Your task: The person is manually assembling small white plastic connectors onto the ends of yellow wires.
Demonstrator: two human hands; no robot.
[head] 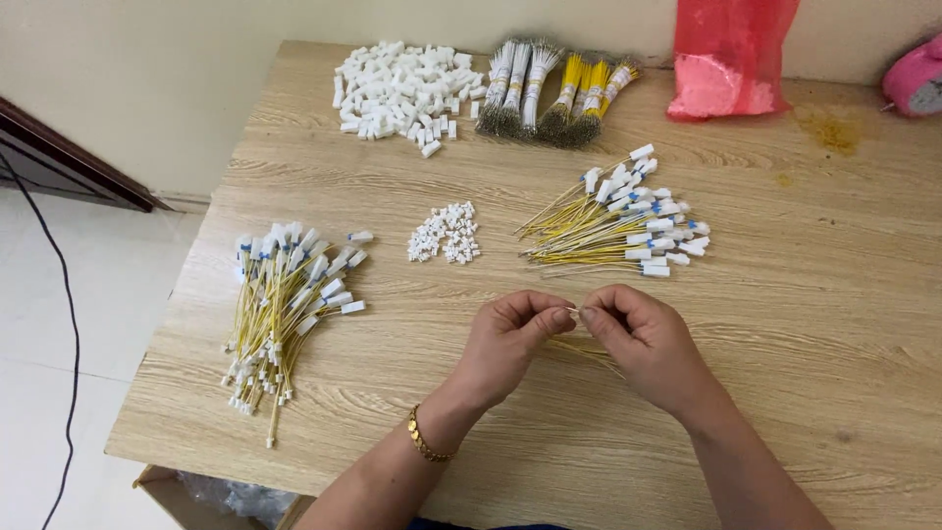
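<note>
My left hand (510, 339) and my right hand (643, 339) meet fingertip to fingertip above the wooden table (805, 324), both pinching the end of a thin yellow wire (589, 351) that trails down-right under my right hand. Whether a small white connector sits between the fingertips is hidden. Just beyond my hands lies a small pile of tiny white connectors (446, 234). To the right of it is a fan of yellow wires with white caps (623, 224). At the left lies a heap of yellow wires with white ends on both sides (285, 304).
At the table's back are a pile of larger white plastic blocks (402, 90), bundles of white and yellow wires (554, 90), a red plastic bag (728, 59) and a pink object (917, 77). A black cable (69, 324) runs over the floor at the left.
</note>
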